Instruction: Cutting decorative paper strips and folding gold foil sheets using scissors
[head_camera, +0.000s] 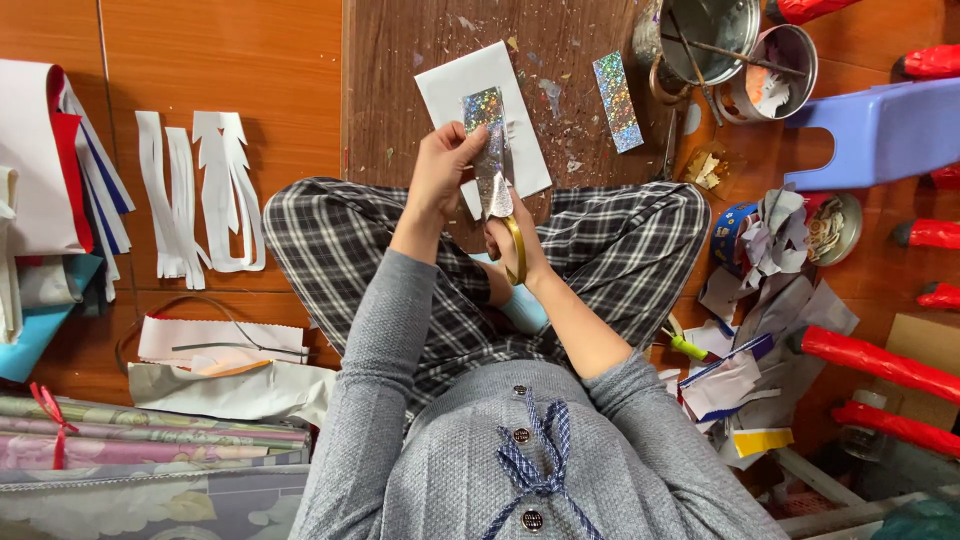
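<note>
Two hands at work, both occupied. Left hand (440, 165) pinches the upper part of a holographic foil strip (488, 150), fingers closed on its left edge; strip stands roughly upright in view, long axis running away from the body toward the wooden board (400, 60). Right hand (515, 240) sits just below and to the right, clenched around gold-handled scissors (513, 245); blades appear to meet the strip's lower end, exact bite point hidden by the foil. So the strip lies between the hands, above the right, beside the left; left hand is nearer its middle, right hand nearer its bottom end. Strip is held off the surface, over a white paper sheet (455, 85) on the board, approx. above the lap. Second foil piece (617, 100) lies apart, to the right on the board. Other items: cut white paper shapes (200, 190) on the floor at left, metal pot (710, 25) top right, paper scraps (770, 250) at right, red-wrapped sticks (880, 360) along the right edge. Person sits cross-legged, checked trousers, grey top.
</note>
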